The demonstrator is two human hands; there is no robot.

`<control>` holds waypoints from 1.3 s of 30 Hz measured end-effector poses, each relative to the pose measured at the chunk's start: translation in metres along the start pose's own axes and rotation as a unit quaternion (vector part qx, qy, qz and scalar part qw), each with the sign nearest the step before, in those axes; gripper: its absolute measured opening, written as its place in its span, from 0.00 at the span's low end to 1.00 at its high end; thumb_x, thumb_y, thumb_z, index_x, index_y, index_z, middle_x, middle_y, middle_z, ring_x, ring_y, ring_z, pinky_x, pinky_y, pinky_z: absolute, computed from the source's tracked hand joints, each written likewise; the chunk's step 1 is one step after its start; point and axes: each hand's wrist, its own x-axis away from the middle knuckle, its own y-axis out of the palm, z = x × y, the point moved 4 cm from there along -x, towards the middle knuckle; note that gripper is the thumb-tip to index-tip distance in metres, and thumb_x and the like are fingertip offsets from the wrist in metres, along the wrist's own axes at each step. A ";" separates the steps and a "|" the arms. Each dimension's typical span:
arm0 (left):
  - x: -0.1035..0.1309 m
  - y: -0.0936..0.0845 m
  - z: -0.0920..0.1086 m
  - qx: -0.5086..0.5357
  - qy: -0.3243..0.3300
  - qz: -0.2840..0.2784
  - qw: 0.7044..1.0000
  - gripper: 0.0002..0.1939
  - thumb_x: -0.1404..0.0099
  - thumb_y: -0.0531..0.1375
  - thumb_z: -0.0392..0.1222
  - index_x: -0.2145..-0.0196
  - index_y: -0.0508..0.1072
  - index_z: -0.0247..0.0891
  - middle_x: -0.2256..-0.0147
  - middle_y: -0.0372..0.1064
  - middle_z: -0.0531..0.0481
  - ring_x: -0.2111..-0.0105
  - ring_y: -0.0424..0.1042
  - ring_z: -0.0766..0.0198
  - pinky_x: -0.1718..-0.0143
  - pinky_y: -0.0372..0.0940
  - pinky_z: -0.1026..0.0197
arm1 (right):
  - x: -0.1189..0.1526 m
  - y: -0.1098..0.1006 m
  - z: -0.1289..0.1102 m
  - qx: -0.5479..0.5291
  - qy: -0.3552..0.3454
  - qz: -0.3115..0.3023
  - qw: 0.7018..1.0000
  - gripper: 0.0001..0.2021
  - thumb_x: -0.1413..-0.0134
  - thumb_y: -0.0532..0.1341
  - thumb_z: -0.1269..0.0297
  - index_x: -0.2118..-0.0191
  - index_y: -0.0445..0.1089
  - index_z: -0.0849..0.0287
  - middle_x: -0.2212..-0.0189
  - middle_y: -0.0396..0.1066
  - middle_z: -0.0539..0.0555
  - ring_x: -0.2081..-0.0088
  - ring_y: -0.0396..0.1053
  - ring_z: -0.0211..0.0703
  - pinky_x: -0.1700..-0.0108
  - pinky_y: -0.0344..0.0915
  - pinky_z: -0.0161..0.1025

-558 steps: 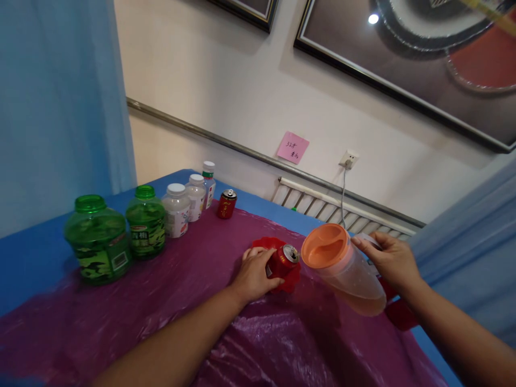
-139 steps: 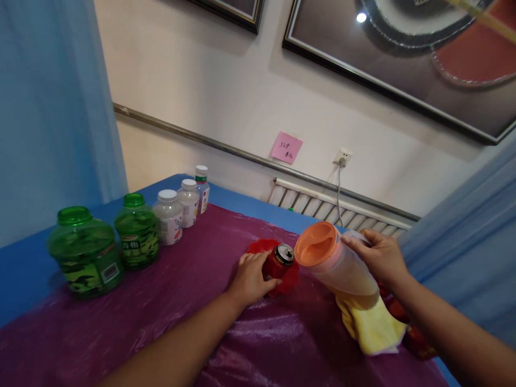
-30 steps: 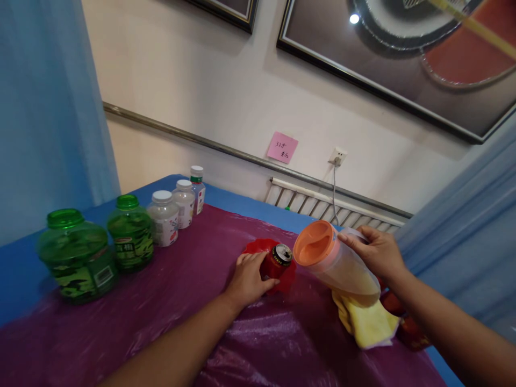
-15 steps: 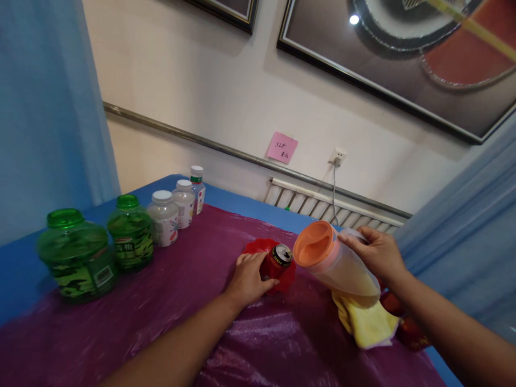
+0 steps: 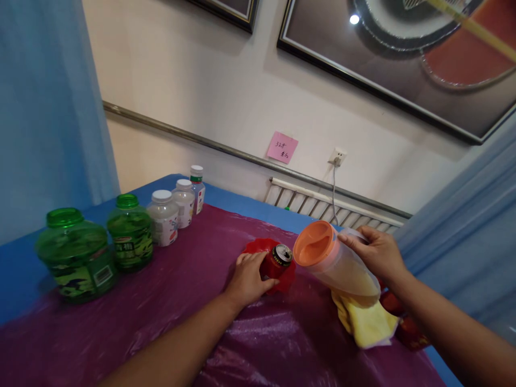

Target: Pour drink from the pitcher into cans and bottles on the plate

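My left hand [image 5: 250, 277] is wrapped round a red can [image 5: 276, 262] with a silver, opened top. The can leans slightly in a red scalloped dish [image 5: 287, 280]. By its handle, my right hand [image 5: 374, 251] grips a clear pitcher [image 5: 349, 271] with an orange lid [image 5: 316, 244]. The pitcher is tilted, its lid end towards the can and close to the can's top. Yellowish liquid lies in the pitcher's lower part; no stream shows between lid and can. Beneath the pitcher is a folded yellow cloth [image 5: 373, 324].
Two green jars [image 5: 76, 263] [image 5: 129, 236] and several white-capped bottles [image 5: 164, 223] line the left of the purple sheet [image 5: 173, 301]. Red cans [image 5: 411, 333] sit at the right, partly behind my right forearm. A wall with a pipe [image 5: 201, 141] and radiator [image 5: 322, 204] stands behind.
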 end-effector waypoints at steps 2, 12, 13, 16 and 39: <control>0.000 0.000 0.001 0.000 0.001 0.000 1.000 0.34 0.50 0.73 0.48 0.46 0.72 0.43 0.49 0.76 0.45 0.46 0.71 0.45 0.41 0.56 0.45 | 0.000 0.000 0.000 -0.004 -0.001 0.001 1.000 0.30 0.55 0.65 0.33 0.81 0.55 0.54 0.82 0.48 0.44 0.78 0.48 0.36 0.78 0.46 0.34; 0.000 0.000 0.001 -0.001 0.001 -0.005 1.000 0.32 0.50 0.72 0.49 0.47 0.72 0.44 0.50 0.76 0.44 0.46 0.71 0.45 0.41 0.55 0.45 | 0.002 -0.002 -0.006 0.001 -0.017 0.016 1.000 0.31 0.55 0.64 0.33 0.82 0.53 0.54 0.83 0.47 0.44 0.79 0.48 0.35 0.79 0.45 0.34; 0.000 0.000 0.001 -0.002 0.000 -0.004 1.000 0.32 0.50 0.72 0.49 0.47 0.72 0.43 0.50 0.76 0.44 0.46 0.71 0.45 0.41 0.55 0.45 | 0.002 -0.002 -0.006 0.002 -0.016 0.016 1.000 0.31 0.55 0.64 0.33 0.82 0.53 0.54 0.83 0.47 0.44 0.79 0.48 0.35 0.79 0.45 0.34; 0.000 -0.001 0.002 -0.004 -0.001 -0.002 1.000 0.34 0.50 0.73 0.48 0.46 0.71 0.42 0.49 0.75 0.44 0.47 0.71 0.46 0.41 0.55 0.46 | 0.001 -0.002 -0.006 0.002 -0.016 0.012 1.000 0.30 0.54 0.64 0.33 0.82 0.54 0.54 0.83 0.48 0.44 0.79 0.48 0.35 0.79 0.45 0.35; -0.001 -0.001 0.002 0.002 0.002 -0.010 1.000 0.32 0.49 0.72 0.48 0.47 0.72 0.44 0.49 0.76 0.44 0.46 0.71 0.46 0.40 0.55 0.45 | 0.006 0.009 0.019 -0.088 0.023 0.018 0.996 0.27 0.55 0.67 0.38 0.81 0.60 0.56 0.84 0.53 0.44 0.79 0.51 0.35 0.79 0.49 0.34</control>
